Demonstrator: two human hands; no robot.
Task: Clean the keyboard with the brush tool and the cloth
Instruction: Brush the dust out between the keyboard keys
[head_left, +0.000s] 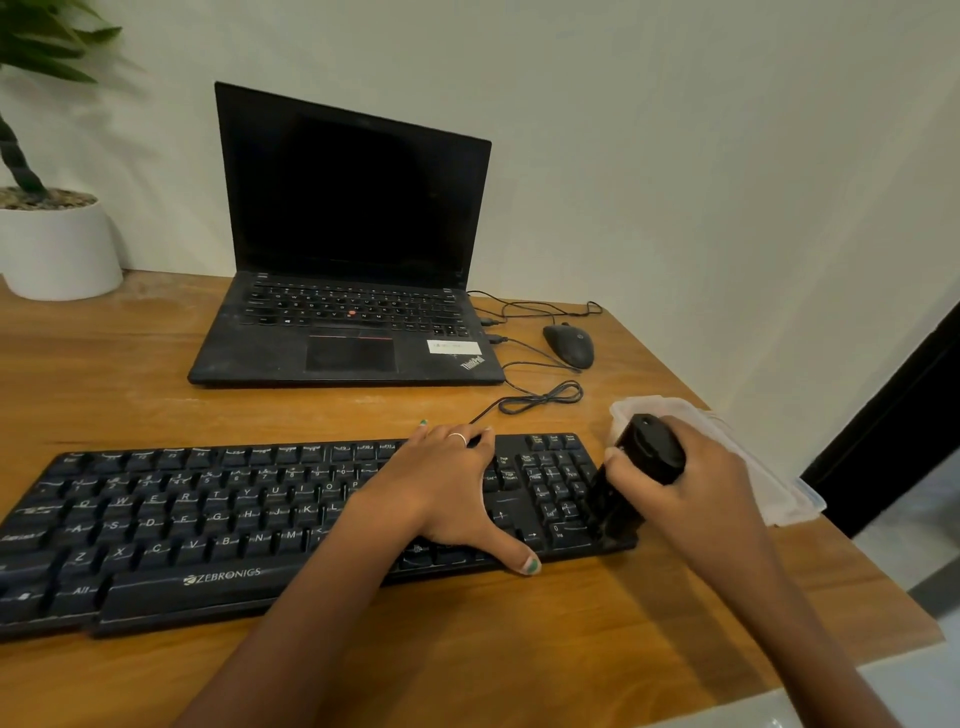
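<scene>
Both hands over keyboard (218, 525), left hand (447, 488) spread flat, right hand (691, 483) gripping brush tool (631, 478), bristles seemingly touching keys

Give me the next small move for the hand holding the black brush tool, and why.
Probably sweep the black cylindrical brush tool leftward along the number pad. The right hand grips it with its lower end down at the right edge of the black Zebronics keyboard, so nearly all keys lie to the left. The left hand lies flat, steadying the keyboard. The white cloth lies unused.
</scene>
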